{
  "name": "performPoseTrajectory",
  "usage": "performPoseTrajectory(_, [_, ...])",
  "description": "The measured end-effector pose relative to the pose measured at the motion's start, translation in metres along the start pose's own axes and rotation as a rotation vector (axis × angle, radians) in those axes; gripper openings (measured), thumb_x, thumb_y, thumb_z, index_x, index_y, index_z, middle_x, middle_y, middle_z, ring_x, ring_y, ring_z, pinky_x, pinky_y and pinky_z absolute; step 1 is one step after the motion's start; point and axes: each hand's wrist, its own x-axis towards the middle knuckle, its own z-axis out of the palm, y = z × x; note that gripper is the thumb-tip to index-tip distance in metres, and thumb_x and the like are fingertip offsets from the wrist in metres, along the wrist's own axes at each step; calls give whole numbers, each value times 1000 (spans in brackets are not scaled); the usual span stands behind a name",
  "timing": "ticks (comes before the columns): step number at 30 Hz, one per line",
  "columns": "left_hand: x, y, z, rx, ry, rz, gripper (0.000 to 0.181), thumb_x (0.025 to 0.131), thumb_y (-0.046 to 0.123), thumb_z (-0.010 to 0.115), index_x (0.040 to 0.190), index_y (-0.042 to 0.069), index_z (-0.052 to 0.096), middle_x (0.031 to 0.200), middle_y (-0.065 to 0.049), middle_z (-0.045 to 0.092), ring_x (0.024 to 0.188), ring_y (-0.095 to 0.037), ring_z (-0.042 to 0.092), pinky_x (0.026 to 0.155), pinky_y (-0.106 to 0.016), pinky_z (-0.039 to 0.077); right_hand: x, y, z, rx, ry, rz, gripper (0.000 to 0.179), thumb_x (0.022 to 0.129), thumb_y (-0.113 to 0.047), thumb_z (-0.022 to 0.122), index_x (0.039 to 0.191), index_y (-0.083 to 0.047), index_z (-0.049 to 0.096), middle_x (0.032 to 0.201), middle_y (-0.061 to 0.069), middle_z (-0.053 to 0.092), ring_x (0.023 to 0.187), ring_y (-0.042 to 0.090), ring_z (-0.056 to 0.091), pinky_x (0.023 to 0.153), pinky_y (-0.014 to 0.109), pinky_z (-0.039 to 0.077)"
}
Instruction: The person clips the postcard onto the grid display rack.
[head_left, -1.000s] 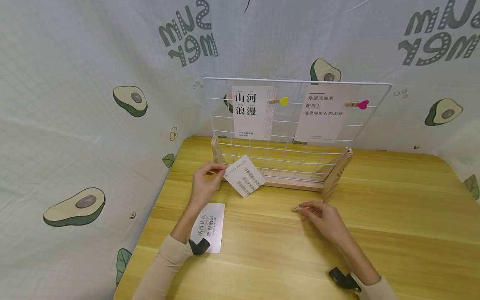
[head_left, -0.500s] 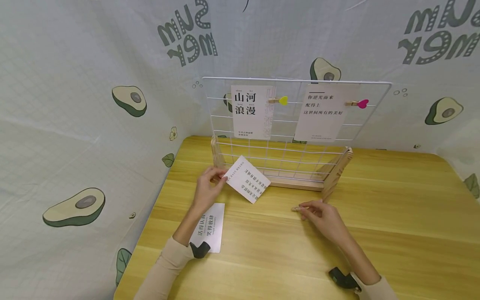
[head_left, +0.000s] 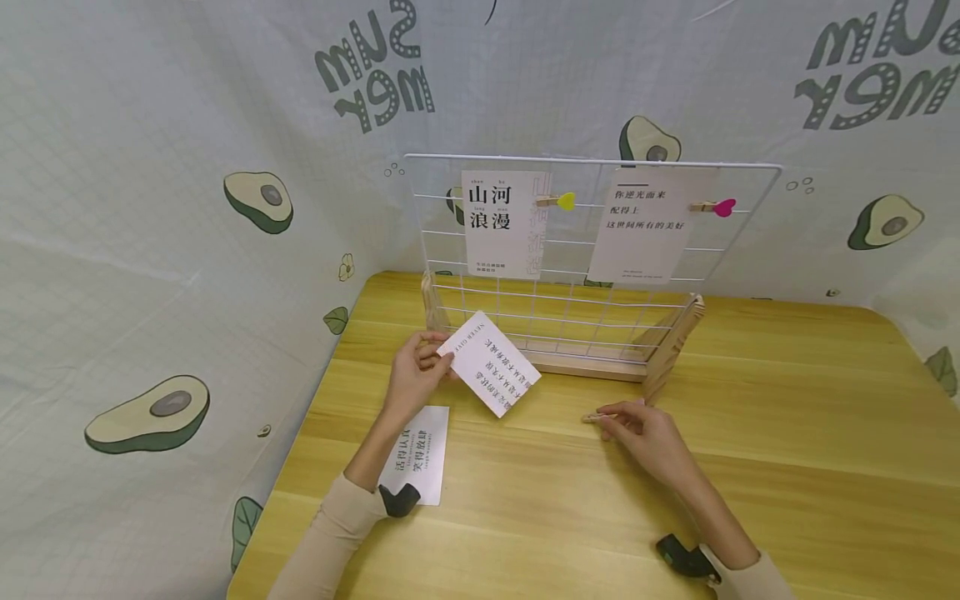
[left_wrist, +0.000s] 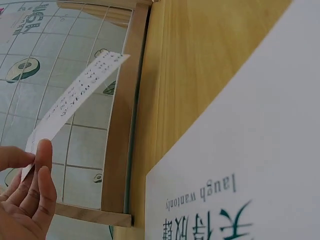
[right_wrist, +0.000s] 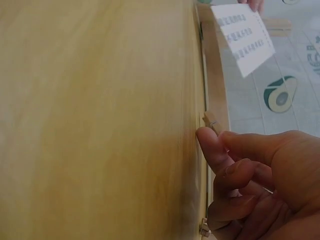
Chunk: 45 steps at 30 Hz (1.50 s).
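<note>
White card (head_left: 491, 364): up off the desk (head_left: 525, 517), pinched at one corner, tilted, dark lettering running aslant, toward the desk's far left corner.
Wooden clip (head_left: 591, 417): pale, pinched at one end, tip poking out, well in from the desk's far and left edges!

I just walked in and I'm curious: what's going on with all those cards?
A person's left hand pinches a tilted printed card in front of a wire rack with a wooden base. The right hand pinches a wooden clothespin. Up on the rack, a yellow-heart clothespin holds the left card and a pink-heart clothespin holds the right card. A fourth card lies on the table, partly hidden by the left arm.
</note>
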Motion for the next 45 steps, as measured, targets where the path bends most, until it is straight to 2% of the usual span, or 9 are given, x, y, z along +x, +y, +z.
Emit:
performPoseTrajectory(6, [0,1,-1,64,61,55,30,88,-3,77,117,-3,68,94,-23,73,75,-9,62,67,-15,47,0,-1,0,11,-9,7,20,98,-6,69,115,3,74,79,4,76,64,3,65,50,22,43])
performPoseTrajectory(10, [-1,2,0,141,119,79,14,91,5,78,102,-1,74,88,-18,70,77,-8,56,68,-17,39,-1,-2,0,16,-13,10,20,98,-6,68,115,4,73,80,5,76,65,3,66,51,22,44])
performPoseTrajectory(13, [-1,2,2,181,120,76,11,96,10,73,99,0,73,86,-15,70,75,-8,53,66,-18,37,-1,-3,0,15,-12,11,20,98,-6,69,115,4,73,79,5,75,63,3,64,49,22,41])
performPoseTrajectory(20, [-3,6,2,156,0,-7,19,108,15,53,109,-3,61,59,-7,53,46,-8,41,42,-20,31,-1,-4,2,13,1,-12,19,97,-7,70,113,3,74,77,4,75,61,3,64,48,22,40])
performPoseTrajectory(24, [-5,7,-2,132,-97,-102,27,111,18,48,120,-4,59,76,-9,63,55,-11,55,49,-20,43,-1,-3,2,16,0,-20,19,97,-6,70,113,3,74,78,5,75,63,4,65,49,23,43])
performPoseTrajectory(29, [-7,3,-7,29,-333,-243,38,111,13,45,143,-6,45,99,-26,74,65,-13,69,61,-25,57,0,-2,2,19,-7,-7,19,98,-8,69,113,3,74,79,5,76,63,4,66,49,23,43])
performPoseTrajectory(32, [-6,0,-7,6,-419,-274,45,109,8,46,151,-3,36,106,-29,75,64,-14,70,63,-28,58,0,-2,3,15,-4,-10,19,98,-8,69,113,2,74,79,4,75,63,4,65,49,23,43])
performPoseTrajectory(40, [-5,-2,-5,18,-457,-250,61,102,-3,52,157,0,26,127,-32,65,84,-18,72,67,-27,56,-1,-5,2,9,-1,-22,18,98,-7,69,112,3,74,79,5,76,63,3,66,48,23,42])
performPoseTrajectory(45, [-4,-2,-3,38,-444,-229,60,100,-4,59,154,0,33,128,-31,63,88,-19,72,72,-26,58,0,-4,3,8,2,-17,18,97,-6,70,112,3,74,78,4,75,61,3,64,48,22,41])
